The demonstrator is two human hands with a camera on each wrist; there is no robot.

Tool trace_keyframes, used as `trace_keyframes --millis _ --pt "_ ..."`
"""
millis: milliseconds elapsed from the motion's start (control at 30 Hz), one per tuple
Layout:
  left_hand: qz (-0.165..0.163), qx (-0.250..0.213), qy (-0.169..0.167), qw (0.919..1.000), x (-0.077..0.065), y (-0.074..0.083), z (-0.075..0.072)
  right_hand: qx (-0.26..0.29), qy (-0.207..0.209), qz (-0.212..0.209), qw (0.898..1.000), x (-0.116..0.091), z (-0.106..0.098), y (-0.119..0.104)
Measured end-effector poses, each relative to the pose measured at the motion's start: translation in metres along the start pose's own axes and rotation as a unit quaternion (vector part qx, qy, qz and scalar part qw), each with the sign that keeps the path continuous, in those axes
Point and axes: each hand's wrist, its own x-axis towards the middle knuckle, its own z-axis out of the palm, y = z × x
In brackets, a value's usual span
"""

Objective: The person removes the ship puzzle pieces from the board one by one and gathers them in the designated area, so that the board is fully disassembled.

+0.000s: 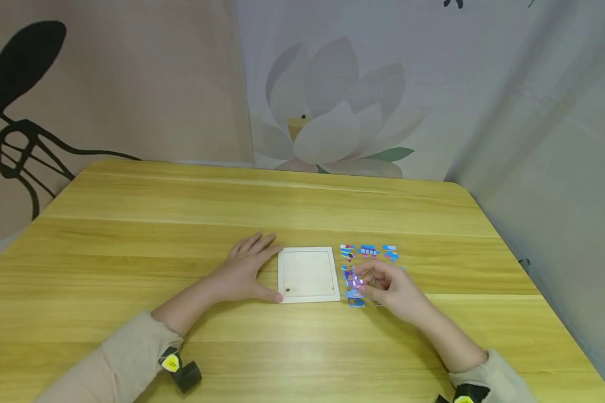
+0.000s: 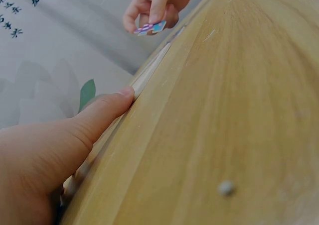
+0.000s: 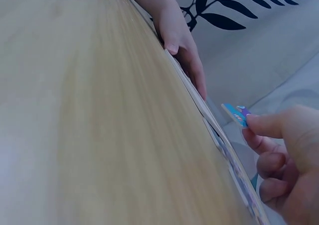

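A white, shallow square puzzle tray (image 1: 310, 274) lies flat on the table. My left hand (image 1: 242, 271) is at its left side, thumb on the near corner and outstretched fingers by the far one. Between thumb and fingertips my right hand (image 1: 390, 288) pinches a blue and purple jigsaw piece (image 3: 233, 114). In the left wrist view this piece (image 2: 149, 28) is raised above the table. Several loose jigsaw pieces (image 1: 368, 251) lie right of the tray, some hidden under my right hand.
The wooden table (image 1: 232, 196) reaches back to a curtain (image 1: 343, 84) printed with a pale flower. A tiny round light spot (image 2: 226, 187) shows on the wood in the left wrist view.
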Motion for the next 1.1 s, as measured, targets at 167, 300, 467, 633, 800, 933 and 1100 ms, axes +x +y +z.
trace_keyframes --millis 167,300,467,633,800,933,1100 --pt "0.001 -0.001 0.001 1.0 0.0 0.0 0.0 0.006 -0.002 0.0 1.0 -0.008 -0.011 0.007" --pt "0.002 -0.003 -0.002 1.0 0.0 0.001 0.0 -0.006 0.0 -0.003 1.0 -0.015 -0.021 0.012" --pt "0.004 0.001 -0.002 1.0 0.0 0.001 0.0 -0.003 0.004 -0.011 1.0 -0.022 -0.031 0.017" --pt "0.007 0.0 0.0 1.0 0.0 0.001 0.0 -0.008 0.006 -0.02 1.0 -0.027 -0.039 0.022" --pt "0.005 0.003 0.0 1.0 0.0 0.001 0.0 -0.022 0.012 -0.018 1.0 -0.032 -0.046 0.025" --pt "0.006 0.002 0.004 1.0 0.0 0.0 0.001 -0.031 0.015 -0.013 0.999 -0.035 -0.05 0.028" --pt "0.007 0.002 0.005 1.0 0.0 0.001 0.001 -0.031 0.02 -0.004 0.999 -0.04 -0.056 0.032"
